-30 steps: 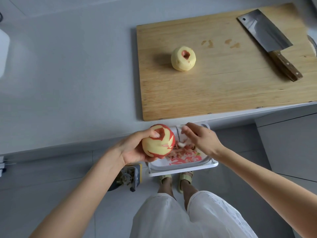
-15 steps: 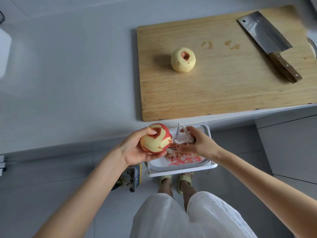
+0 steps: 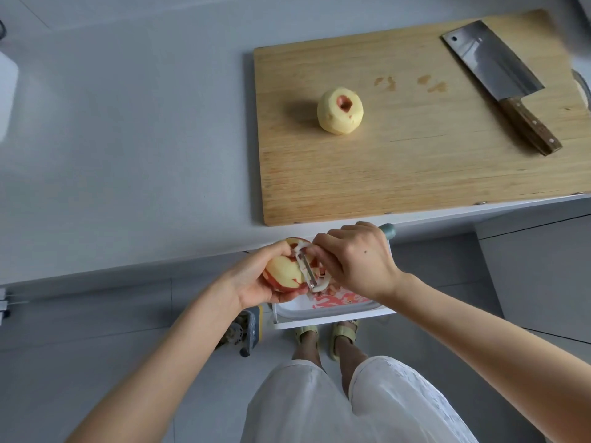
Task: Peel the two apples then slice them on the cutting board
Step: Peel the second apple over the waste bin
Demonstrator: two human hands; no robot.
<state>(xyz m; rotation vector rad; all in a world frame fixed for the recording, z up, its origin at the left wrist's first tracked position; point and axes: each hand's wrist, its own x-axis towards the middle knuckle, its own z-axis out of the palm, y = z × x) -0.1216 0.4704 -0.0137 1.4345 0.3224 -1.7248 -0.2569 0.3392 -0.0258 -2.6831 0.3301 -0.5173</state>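
A peeled yellow apple [image 3: 339, 111] stands on the wooden cutting board [image 3: 399, 174], left of its middle. My left hand [image 3: 256, 276] grips a half-peeled red apple [image 3: 284, 271] just off the counter's front edge. My right hand [image 3: 358, 260] grips a white peeler [image 3: 307, 268] whose blade lies against that apple's right side. A cleaver [image 3: 499, 84] with a wooden handle lies on the board's far right.
Below my hands a white bin [image 3: 332, 314] holds red and pale peel strips. The grey counter [image 3: 128, 139] stretches left of the board. A small yellow and grey device [image 3: 248, 330] sits on the floor by my feet.
My right hand has turned over and brought the peeler from beside the apple onto its right side. My left hand has rotated the apple a little.
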